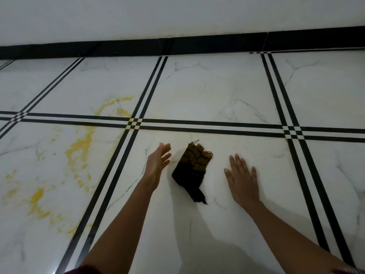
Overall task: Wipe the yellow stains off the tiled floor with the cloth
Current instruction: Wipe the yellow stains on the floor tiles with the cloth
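Your left hand (158,165): fingers (166,153) straight, spread, empty, just left of cloth (192,171), not touching it. Your right hand (242,180): fingers (237,163) straight, palm down, empty, right of cloth; contact with tiled floor (217,95) unclear. Cloth: dark, crumpled, brown-checked far end, frayed edges, lying on floor between your hands. Yellow stains (79,151): smeared streaks and blotches well left of cloth, past double black tile lines. Black skirting (177,46) far beyond cloth.

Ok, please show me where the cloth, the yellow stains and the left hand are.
cloth (192,171): head view, middle of the folded dark fabric.
yellow stains (79,149): head view, on the thickest streak, far left of the cloth.
left hand (158,162): head view, middle of the hand, below the straight fingers.
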